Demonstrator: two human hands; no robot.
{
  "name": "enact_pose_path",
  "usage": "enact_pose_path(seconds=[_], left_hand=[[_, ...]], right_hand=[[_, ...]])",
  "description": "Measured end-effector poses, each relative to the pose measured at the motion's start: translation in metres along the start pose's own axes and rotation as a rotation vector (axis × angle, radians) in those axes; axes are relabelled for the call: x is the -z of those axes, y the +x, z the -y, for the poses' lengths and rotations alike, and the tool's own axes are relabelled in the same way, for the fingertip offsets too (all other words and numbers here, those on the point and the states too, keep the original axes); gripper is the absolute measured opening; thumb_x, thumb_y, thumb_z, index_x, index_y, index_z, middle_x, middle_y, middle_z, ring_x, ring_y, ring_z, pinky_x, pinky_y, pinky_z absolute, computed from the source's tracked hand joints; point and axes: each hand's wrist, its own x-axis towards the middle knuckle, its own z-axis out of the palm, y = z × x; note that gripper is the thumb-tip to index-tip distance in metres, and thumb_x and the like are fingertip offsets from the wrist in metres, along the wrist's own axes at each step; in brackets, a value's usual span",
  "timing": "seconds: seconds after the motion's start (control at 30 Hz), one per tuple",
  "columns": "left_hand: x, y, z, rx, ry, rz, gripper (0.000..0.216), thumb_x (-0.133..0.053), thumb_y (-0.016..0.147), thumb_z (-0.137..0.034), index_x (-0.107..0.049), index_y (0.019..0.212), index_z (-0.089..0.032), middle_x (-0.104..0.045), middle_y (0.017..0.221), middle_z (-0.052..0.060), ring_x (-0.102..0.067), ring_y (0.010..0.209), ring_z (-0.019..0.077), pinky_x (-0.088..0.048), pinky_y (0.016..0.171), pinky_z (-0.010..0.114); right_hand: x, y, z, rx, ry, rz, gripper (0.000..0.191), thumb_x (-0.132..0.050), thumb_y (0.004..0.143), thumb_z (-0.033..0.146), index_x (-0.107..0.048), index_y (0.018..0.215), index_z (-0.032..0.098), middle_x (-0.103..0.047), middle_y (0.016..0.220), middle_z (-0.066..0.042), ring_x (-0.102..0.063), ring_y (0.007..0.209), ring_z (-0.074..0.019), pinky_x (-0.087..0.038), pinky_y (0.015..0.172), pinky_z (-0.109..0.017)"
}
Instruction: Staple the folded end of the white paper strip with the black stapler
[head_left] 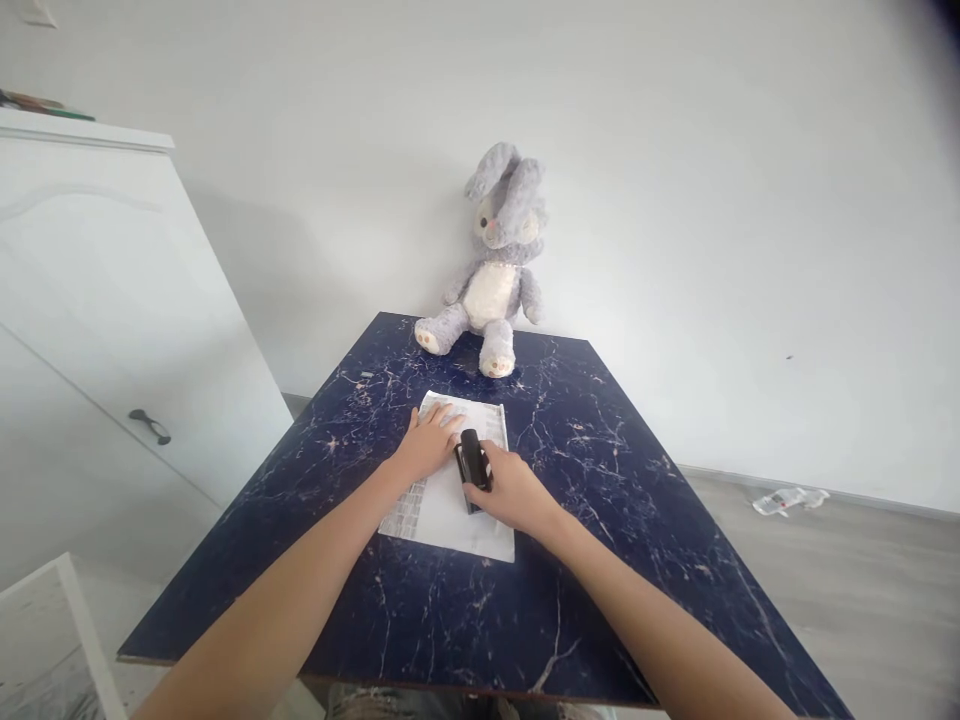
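A white sheet of paper [480, 525] with a printed grid along its left side lies in the middle of the dark blue marbled table [600, 440]. My left hand [429, 443] rests flat on the paper's upper left part, fingers spread. My right hand [510, 490] is closed round a black stapler [474, 462] that sits on the paper, pointing away from me.
A grey plush rabbit [495, 270] sits at the table's far edge against the white wall. A white cabinet [105, 330] with a dark handle stands to the left. A crumpled plastic bottle [787, 498] lies on the grey floor at right. A framed picture [45, 650] leans at lower left.
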Motion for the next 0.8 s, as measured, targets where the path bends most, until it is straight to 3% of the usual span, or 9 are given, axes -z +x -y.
enact_pose_path(seconds=[0.1,0.2,0.3,0.47,0.67,0.73,0.8], left_hand=[[0.000,-0.001,-0.006,0.070,0.009,-0.017,0.049,-0.035,0.101,-0.026,-0.051,0.148,-0.027,-0.039,0.160,0.013,-0.029,0.151,0.0356,-0.020,0.117,0.070],[-0.001,-0.001,-0.010,0.115,-0.001,-0.046,0.048,-0.037,0.099,-0.025,-0.054,0.144,-0.029,-0.042,0.159,0.012,-0.031,0.149,0.0362,-0.021,0.116,0.070],[-0.002,0.002,-0.008,0.134,-0.037,-0.120,0.048,-0.039,0.097,-0.019,-0.058,0.139,-0.031,-0.050,0.154,0.009,-0.039,0.145,0.0320,-0.023,0.118,0.064],[-0.003,0.012,0.007,0.214,-0.293,-0.264,0.044,-0.038,0.093,-0.015,-0.069,0.122,-0.026,-0.070,0.128,0.007,-0.062,0.122,0.0262,-0.040,0.110,0.048],[0.000,0.014,0.018,0.305,-0.684,-0.401,0.032,-0.047,0.084,-0.018,-0.077,0.094,-0.023,-0.076,0.111,0.006,-0.067,0.109,0.0281,-0.046,0.102,0.042],[0.004,0.013,0.017,0.352,-0.827,-0.467,0.027,-0.051,0.081,-0.020,-0.077,0.089,-0.022,-0.077,0.106,0.006,-0.068,0.107,0.0274,-0.046,0.102,0.041],[0.009,0.012,0.017,0.386,-0.982,-0.538,0.021,-0.057,0.080,-0.024,-0.076,0.086,-0.020,-0.077,0.103,0.006,-0.068,0.105,0.0265,-0.047,0.100,0.039]], right_hand=[[0.017,-0.001,-0.014,0.145,0.051,0.039,0.037,-0.065,0.082,0.020,-0.062,0.119,0.019,-0.067,0.101,-0.007,-0.061,0.081,-0.0193,-0.044,0.073,-0.028],[0.037,0.010,-0.038,0.290,0.278,0.238,0.036,-0.069,0.086,0.030,-0.065,0.121,0.021,-0.067,0.104,-0.005,-0.061,0.085,-0.0184,-0.048,0.075,-0.028],[0.045,0.014,-0.055,0.287,0.524,0.459,0.039,-0.073,0.085,0.046,-0.070,0.113,0.019,-0.065,0.104,-0.005,-0.060,0.080,-0.0168,-0.052,0.069,-0.027],[0.035,0.012,-0.061,0.185,0.812,0.627,0.055,-0.077,0.079,0.058,-0.072,0.118,0.019,-0.062,0.104,-0.005,-0.057,0.072,-0.0129,-0.053,0.060,-0.025],[0.028,0.015,-0.074,0.065,0.830,0.628,0.068,-0.073,0.081,0.060,-0.067,0.131,0.015,-0.060,0.079,-0.001,-0.048,0.062,-0.0113,-0.045,0.053,-0.024],[0.028,0.013,-0.070,0.138,0.737,0.531,0.068,-0.073,0.083,0.058,-0.063,0.136,0.017,-0.065,0.091,-0.005,-0.053,0.070,-0.0137,-0.048,0.060,-0.026],[0.025,0.009,-0.059,0.246,0.582,0.387,0.062,-0.077,0.081,0.052,-0.066,0.133,0.021,-0.066,0.112,-0.009,-0.059,0.089,-0.0195,-0.052,0.077,-0.032]])
